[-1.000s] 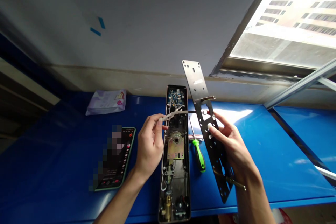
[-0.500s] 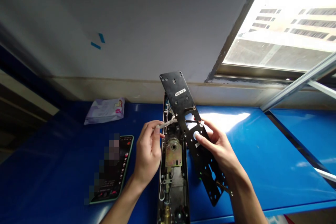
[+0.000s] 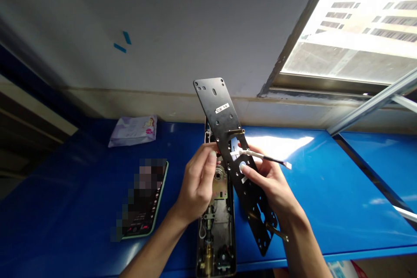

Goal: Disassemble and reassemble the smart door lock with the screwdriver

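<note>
My right hand (image 3: 272, 180) grips a long black metal mounting plate (image 3: 216, 100) by its middle, thumb on the front face, other fingers behind. The plate is tilted and bears a "CE 16" label and two brass posts. A cable with a white sleeve and black end (image 3: 260, 155) sticks out through the plate's opening to the right, its small white plug free. At the plate's left edge, my left hand (image 3: 198, 182) is closed, pinching the cable's rear part; its fingertips are partly hidden. Under both hands lies an open door-lock housing (image 3: 216, 226) with metal mechanism and wires inside.
A phone (image 3: 145, 208) lies left of the housing on the blue table (image 3: 325, 208). Behind it sits a pale purple packet (image 3: 133, 131). A wall with a window stands at the back, and a metal frame bar (image 3: 368, 100) crosses at right.
My left hand has moved right, up to the plate's edge. The cable now reaches much farther out through the opening on the right. My right hand keeps its grip on the plate.
</note>
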`<state>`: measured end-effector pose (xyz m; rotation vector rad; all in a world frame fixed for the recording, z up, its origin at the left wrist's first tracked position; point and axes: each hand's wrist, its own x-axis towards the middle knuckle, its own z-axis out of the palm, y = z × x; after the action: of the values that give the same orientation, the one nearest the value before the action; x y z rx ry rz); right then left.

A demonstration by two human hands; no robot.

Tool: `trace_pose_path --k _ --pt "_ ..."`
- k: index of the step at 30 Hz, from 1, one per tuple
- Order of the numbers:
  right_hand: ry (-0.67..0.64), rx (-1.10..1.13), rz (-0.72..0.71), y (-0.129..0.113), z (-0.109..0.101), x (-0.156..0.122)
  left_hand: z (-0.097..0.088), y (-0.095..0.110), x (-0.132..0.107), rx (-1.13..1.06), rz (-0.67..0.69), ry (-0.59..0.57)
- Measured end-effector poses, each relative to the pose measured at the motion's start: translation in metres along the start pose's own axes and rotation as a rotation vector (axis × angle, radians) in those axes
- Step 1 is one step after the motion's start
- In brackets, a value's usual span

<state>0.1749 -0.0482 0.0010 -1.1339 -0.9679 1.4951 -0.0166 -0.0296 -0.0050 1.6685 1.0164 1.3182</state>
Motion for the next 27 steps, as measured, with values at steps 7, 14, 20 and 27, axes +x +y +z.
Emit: trace_pose_path --k 7,14,20,27 --pt "-0.078 -0.127 0.003 0.001 0.013 -0.006 0.0 -0.016 -0.001 -0.401 -0.204 -0.019" --pt "0.073 -0.118 -0.092 0.007 0.014 -0.003 -0.004 -0.008 -0.005 -0.455 -0.166 0.386" --pt "-0.019 -0.067 -0.047 0.009 0.018 -0.006 -0.007 0.004 -0.01 -0.819 -0.378 0.222" --pt "0.03 -0.279 -0.114 0.013 0.025 -0.007 -0.009 0.007 -0.007 -0.846 -0.41 0.274"
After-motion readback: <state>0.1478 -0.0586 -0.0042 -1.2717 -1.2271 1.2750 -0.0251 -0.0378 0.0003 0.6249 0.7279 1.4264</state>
